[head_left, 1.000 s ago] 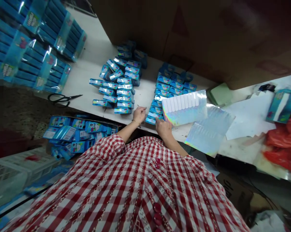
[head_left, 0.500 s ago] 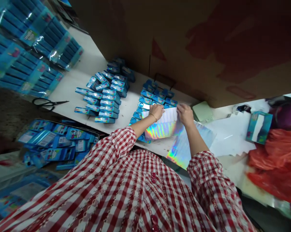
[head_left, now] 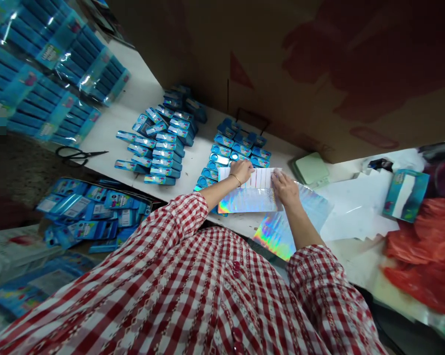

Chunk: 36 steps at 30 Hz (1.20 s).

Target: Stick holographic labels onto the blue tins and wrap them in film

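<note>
A shiny holographic sheet (head_left: 248,199) with a white, line-marked upper band lies over the lower part of a group of small blue boxes (head_left: 241,149). At its top edge, my left hand (head_left: 241,171) is closed, fingertips pinched together; whatever is between them is too small to make out. My right hand (head_left: 286,189) grips the sheet's right edge, fingers on top and the thumb hidden. A second holographic sheet (head_left: 276,236) lies partly under my right forearm.
More blue boxes (head_left: 165,153) stand in rows to the left, near black scissors (head_left: 82,156). Wrapped packs (head_left: 41,74) are stacked at far left. A carton of blue packages (head_left: 96,212) sits below the table edge. A large cardboard box (head_left: 274,79) walls the back; red plastic (head_left: 429,256) lies right.
The sheet, curled up before, now lies flatter with its lined white band showing. My right hand has moved slightly down and right along its edge; my left hand stays near the top edge.
</note>
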Each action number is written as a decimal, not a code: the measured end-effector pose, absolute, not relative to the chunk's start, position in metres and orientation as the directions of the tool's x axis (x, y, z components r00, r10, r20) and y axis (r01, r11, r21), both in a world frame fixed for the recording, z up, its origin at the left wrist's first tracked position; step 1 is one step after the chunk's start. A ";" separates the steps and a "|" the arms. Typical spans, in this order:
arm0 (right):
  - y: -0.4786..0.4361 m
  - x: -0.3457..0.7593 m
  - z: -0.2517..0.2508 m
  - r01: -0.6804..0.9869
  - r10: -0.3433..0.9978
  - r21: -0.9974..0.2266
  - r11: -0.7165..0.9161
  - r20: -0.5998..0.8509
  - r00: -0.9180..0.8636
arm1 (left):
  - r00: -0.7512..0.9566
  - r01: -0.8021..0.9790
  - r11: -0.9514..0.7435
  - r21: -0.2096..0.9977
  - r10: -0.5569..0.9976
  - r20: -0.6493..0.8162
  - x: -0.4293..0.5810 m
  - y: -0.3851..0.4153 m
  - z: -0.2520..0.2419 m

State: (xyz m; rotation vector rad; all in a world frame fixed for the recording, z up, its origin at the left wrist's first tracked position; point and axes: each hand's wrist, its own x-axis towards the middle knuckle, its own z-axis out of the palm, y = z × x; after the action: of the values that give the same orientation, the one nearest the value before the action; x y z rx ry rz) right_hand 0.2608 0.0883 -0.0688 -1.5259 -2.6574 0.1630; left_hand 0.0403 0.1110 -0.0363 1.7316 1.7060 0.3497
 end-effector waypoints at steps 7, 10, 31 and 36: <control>0.045 0.256 -0.001 0.868 0.931 -0.346 0.357 0.206 -0.301 | 0.116 0.746 0.071 0.662 0.965 -0.235 0.046 0.112 -0.047; 0.025 0.242 0.052 0.802 0.955 -0.529 0.279 0.239 -0.175 | 0.089 0.739 0.072 0.670 0.975 -0.202 0.045 0.114 -0.050; 0.008 0.025 -0.021 -0.129 0.809 -0.820 -0.557 -0.572 0.139 | -0.224 -0.298 0.371 0.879 0.868 -0.443 -0.125 0.014 -0.050; 0.013 0.003 -0.057 0.201 0.873 -0.866 -0.458 -0.396 0.284 | -0.315 -0.179 0.359 0.916 0.861 -0.399 -0.141 0.027 -0.076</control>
State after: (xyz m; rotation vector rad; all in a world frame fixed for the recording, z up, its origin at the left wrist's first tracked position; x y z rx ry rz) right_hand 0.0028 0.0134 -0.0566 -1.8436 -0.9676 1.2008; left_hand -0.1408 0.0269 -0.0765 0.6394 1.5320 1.1965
